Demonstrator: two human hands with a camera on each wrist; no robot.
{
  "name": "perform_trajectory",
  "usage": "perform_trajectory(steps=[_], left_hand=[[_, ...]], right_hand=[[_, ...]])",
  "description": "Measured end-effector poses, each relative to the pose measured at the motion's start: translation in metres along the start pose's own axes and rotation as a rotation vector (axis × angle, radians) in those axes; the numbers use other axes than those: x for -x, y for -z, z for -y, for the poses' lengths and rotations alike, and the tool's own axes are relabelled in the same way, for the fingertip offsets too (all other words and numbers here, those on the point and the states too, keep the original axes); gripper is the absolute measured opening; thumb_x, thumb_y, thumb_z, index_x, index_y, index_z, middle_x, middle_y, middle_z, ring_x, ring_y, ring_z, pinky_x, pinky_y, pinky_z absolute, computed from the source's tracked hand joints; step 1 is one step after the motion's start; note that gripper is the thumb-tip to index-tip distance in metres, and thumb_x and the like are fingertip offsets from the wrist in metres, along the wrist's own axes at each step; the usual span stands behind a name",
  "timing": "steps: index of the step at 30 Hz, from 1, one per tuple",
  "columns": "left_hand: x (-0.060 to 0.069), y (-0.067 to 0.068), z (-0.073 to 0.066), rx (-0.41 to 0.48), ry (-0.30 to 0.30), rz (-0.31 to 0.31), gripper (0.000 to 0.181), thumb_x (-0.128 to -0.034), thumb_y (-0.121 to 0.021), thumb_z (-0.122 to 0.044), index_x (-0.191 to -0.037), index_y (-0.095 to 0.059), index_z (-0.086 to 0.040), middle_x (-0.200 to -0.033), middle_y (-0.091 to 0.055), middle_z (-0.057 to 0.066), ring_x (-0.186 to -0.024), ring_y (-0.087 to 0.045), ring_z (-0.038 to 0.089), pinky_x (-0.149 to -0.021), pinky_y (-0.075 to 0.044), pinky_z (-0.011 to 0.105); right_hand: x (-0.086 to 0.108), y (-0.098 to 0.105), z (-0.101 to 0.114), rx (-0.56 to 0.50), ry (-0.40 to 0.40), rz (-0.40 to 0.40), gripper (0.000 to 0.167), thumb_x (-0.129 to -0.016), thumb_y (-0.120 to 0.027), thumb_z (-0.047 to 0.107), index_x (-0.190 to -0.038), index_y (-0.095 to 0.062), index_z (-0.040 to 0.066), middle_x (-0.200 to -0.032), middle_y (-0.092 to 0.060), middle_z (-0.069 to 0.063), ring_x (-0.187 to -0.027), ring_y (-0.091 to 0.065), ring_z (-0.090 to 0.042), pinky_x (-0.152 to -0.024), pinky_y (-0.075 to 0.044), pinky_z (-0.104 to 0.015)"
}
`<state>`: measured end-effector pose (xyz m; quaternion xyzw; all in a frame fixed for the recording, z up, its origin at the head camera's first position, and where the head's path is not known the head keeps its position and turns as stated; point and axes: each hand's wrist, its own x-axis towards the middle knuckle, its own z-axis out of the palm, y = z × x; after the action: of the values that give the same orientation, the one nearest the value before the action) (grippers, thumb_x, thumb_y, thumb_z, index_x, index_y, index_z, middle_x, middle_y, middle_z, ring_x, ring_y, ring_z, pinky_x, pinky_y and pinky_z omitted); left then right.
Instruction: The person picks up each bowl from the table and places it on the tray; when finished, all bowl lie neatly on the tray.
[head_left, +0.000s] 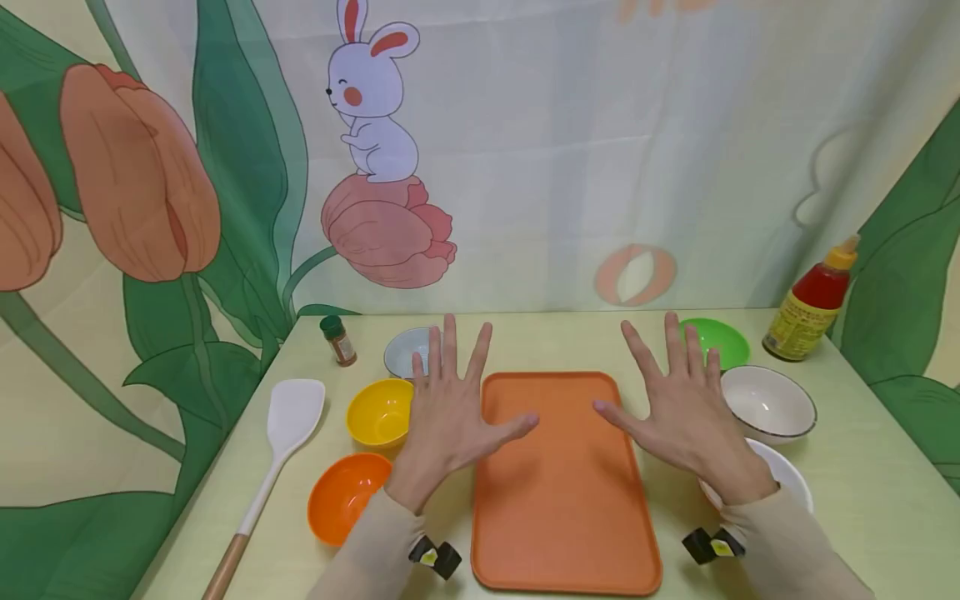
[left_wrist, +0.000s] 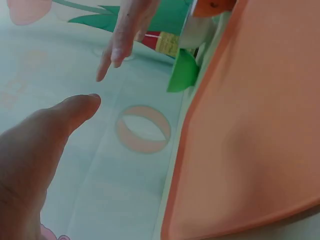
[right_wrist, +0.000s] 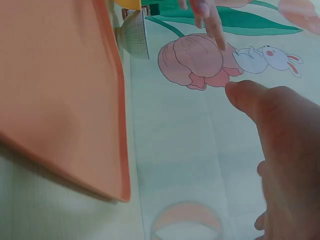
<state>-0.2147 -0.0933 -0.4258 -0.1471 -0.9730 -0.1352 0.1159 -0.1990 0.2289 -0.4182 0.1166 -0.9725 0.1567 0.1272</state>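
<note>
Both hands hover above the table with fingers spread, and neither holds anything. My left hand [head_left: 453, 417] is over the left edge of an orange tray [head_left: 562, 500], near a yellow bowl [head_left: 377, 412] and an orange bowl [head_left: 345, 496]. Over the tray's right side and beyond it is my right hand [head_left: 682, 412], partly covering a white bowl [head_left: 783, 475]. A dark-rimmed white bowl [head_left: 768, 402] and a green bowl [head_left: 720, 340] stand close to that hand. In the left wrist view the left thumb [left_wrist: 75, 112] points toward the other hand.
A white spatula [head_left: 295, 417] with a wooden handle lies along the left edge. Farther back are a small green-capped spice jar [head_left: 339, 342] and a light grey bowl [head_left: 405, 352]. A red sauce bottle [head_left: 810, 304] stands at the back right, before a printed curtain [head_left: 540, 167].
</note>
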Motion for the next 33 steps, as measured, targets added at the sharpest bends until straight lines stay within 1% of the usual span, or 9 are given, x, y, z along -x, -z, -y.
perform_trajectory(steps=[4,7,10,13,15,19,24,29,33], left_hand=[[0.017,0.008,0.001,0.171,-0.020,0.003,0.132,-0.0839,-0.064,-0.094,-0.181,0.001,-0.033,-0.185,0.024,0.008,-0.171,-0.013,0.047,-0.129,-0.035,0.073],[0.035,0.011,0.002,0.306,-0.012,0.017,0.135,-0.0818,-0.074,-0.089,-0.180,0.000,-0.033,-0.187,0.014,0.003,-0.169,-0.023,0.045,-0.121,-0.045,0.074],[0.052,0.011,0.004,0.437,-0.003,0.051,0.138,-0.0796,-0.080,-0.085,-0.180,0.000,-0.033,-0.188,0.004,-0.003,-0.171,-0.021,0.036,-0.129,-0.037,0.070],[0.069,0.005,0.004,0.546,0.028,0.112,0.141,-0.0766,-0.085,-0.083,-0.179,0.001,-0.039,-0.187,-0.002,-0.010,-0.172,-0.018,0.026,-0.135,-0.028,0.064],[0.079,0.000,0.005,0.584,0.064,0.152,0.143,-0.0737,-0.088,-0.082,-0.178,0.001,-0.043,-0.187,-0.004,-0.012,-0.172,-0.018,0.023,-0.135,-0.027,0.063],[0.095,-0.014,0.011,0.585,0.129,0.216,0.150,-0.0676,-0.093,-0.081,-0.179,-0.001,-0.042,-0.188,-0.006,-0.007,-0.171,-0.021,0.026,-0.133,-0.031,0.065],[0.106,-0.029,0.022,0.534,0.181,0.286,0.155,-0.0622,-0.093,-0.086,-0.181,-0.011,-0.028,-0.188,-0.013,0.002,-0.171,-0.023,0.032,-0.131,-0.034,0.068],[0.113,-0.039,0.031,0.478,0.127,0.332,0.158,-0.0594,-0.090,-0.091,-0.180,-0.017,-0.020,-0.187,-0.016,0.008,-0.172,-0.017,0.035,-0.134,-0.028,0.069],[0.115,-0.045,0.036,0.396,0.040,0.359,0.162,-0.0559,-0.085,-0.097,-0.180,-0.017,-0.019,-0.188,-0.013,0.007,-0.173,-0.011,0.034,-0.136,-0.021,0.067]], right_hand=[[0.011,0.014,-0.013,-0.141,0.004,-0.070,0.123,-0.093,-0.082,0.068,-0.181,-0.005,0.031,-0.184,-0.008,-0.027,-0.161,-0.024,-0.062,-0.118,-0.029,-0.089],[0.026,0.025,-0.024,-0.280,-0.003,-0.150,0.124,-0.091,-0.092,0.049,-0.181,-0.008,0.035,-0.182,-0.023,-0.021,-0.156,-0.036,-0.054,-0.110,-0.040,-0.087],[0.043,0.032,-0.039,-0.408,0.022,-0.245,0.123,-0.085,-0.099,0.022,-0.179,-0.020,0.035,-0.177,-0.035,-0.014,-0.157,-0.041,-0.036,-0.128,-0.045,-0.052],[0.063,0.032,-0.054,-0.468,0.041,-0.320,0.124,-0.078,-0.100,0.001,-0.177,-0.031,0.030,-0.170,-0.042,-0.009,-0.153,-0.044,-0.011,-0.121,-0.038,-0.010],[0.076,0.031,-0.063,-0.490,0.035,-0.352,0.125,-0.074,-0.099,-0.007,-0.175,-0.034,0.026,-0.165,-0.044,-0.003,-0.150,-0.042,0.002,-0.116,-0.034,-0.001],[0.102,0.024,-0.079,-0.544,-0.011,-0.394,0.122,-0.072,-0.095,-0.018,-0.174,-0.038,0.019,-0.162,-0.046,0.004,-0.147,-0.044,0.004,-0.117,-0.036,-0.003],[0.124,0.010,-0.093,-0.583,-0.076,-0.394,0.117,-0.074,-0.091,-0.021,-0.172,-0.038,0.013,-0.161,-0.046,0.008,-0.144,-0.045,0.002,-0.119,-0.035,-0.004],[0.140,-0.003,-0.102,-0.587,-0.108,-0.337,0.114,-0.079,-0.092,-0.017,-0.173,-0.035,0.012,-0.161,-0.044,0.011,-0.140,-0.043,0.004,-0.114,-0.034,-0.001],[0.152,-0.012,-0.108,-0.558,-0.231,-0.221,0.116,-0.089,-0.095,0.004,-0.178,-0.022,0.020,-0.167,-0.037,-0.004,-0.136,-0.038,0.007,-0.107,-0.028,0.006]])
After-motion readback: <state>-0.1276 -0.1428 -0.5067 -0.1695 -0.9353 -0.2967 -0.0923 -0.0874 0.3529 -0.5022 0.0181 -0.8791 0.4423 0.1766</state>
